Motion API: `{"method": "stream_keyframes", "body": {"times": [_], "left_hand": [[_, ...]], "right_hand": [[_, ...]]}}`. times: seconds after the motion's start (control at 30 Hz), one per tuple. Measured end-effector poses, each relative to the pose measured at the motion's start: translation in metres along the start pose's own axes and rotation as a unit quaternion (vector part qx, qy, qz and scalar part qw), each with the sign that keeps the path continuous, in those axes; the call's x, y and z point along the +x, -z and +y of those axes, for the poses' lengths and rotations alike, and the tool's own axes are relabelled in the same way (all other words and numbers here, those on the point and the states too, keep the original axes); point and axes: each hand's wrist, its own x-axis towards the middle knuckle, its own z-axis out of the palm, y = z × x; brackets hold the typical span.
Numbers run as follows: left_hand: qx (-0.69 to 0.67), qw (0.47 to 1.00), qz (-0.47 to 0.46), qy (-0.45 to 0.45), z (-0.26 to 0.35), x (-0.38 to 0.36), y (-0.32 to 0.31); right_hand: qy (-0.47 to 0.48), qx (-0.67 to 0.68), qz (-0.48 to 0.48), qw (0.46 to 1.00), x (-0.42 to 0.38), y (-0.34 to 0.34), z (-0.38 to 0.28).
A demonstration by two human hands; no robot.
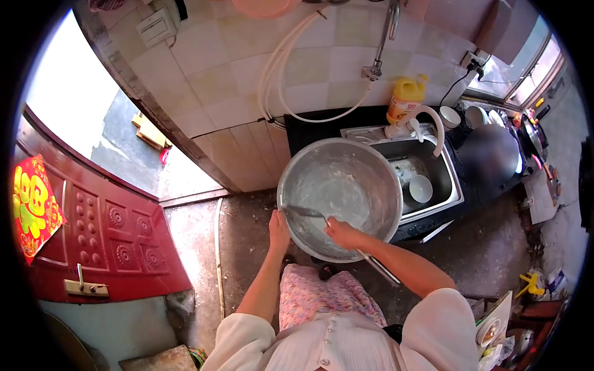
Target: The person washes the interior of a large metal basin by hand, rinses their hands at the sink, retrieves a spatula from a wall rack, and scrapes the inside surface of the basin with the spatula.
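A large grey metal basin [337,185] with whitish residue inside rests partly on the black counter, its right side overlapping the sink's edge. My left hand [279,227] grips the basin's rim at the lower left. Over the basin, my right hand [339,232] is closed round the handle of a metal spatula [303,211]. The flat blade lies at the basin's inner left wall, and the handle runs out past my right forearm.
The metal sink [433,167] holds a white bowl [421,188] under a white faucet [438,127]. Behind stands a yellow detergent bottle [406,99]. More bowls [450,117] sit at the right. A red door [111,235] stands open at the left.
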Motion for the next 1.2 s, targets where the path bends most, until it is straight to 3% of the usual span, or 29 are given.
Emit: {"method": "stream_keyframes", "body": {"times": [0.13,0.2,0.3,0.4,0.5,0.6,0.9,1.0,1.2], "left_hand": [[-0.112,0.977,-0.137,0.121,0.024,-0.009,0.014],[-0.13,0.971,-0.155,0.124,0.019,-0.009,0.013],[-0.111,0.965,-0.192,0.137,0.021,-0.013,0.014],[-0.099,0.968,-0.192,0.131,0.024,-0.013,0.012],[-0.112,0.972,-0.167,0.123,0.031,-0.014,0.016],[-0.099,0.972,-0.173,0.124,0.039,-0.016,0.018],[-0.05,0.977,-0.161,0.128,0.035,-0.019,0.006],[-0.062,0.98,-0.15,0.116,0.035,-0.017,0.001],[-0.093,0.98,-0.144,0.105,0.029,-0.018,0.002]], "right_hand": [[0.106,-0.087,0.015,0.99,-0.021,-0.009,0.033],[0.163,-0.136,0.037,0.977,-0.028,-0.01,0.029],[0.052,-0.026,0.134,0.989,0.009,-0.029,0.021],[0.025,-0.027,0.157,0.987,0.038,-0.012,0.002],[0.096,-0.074,0.055,0.991,0.002,-0.005,0.004],[0.056,-0.092,-0.007,0.994,-0.021,-0.002,0.015],[0.011,-0.072,0.195,0.978,0.054,0.022,0.015],[0.051,-0.134,0.18,0.973,0.052,0.012,0.029],[0.03,-0.203,-0.054,0.977,-0.031,0.031,0.034]]}}
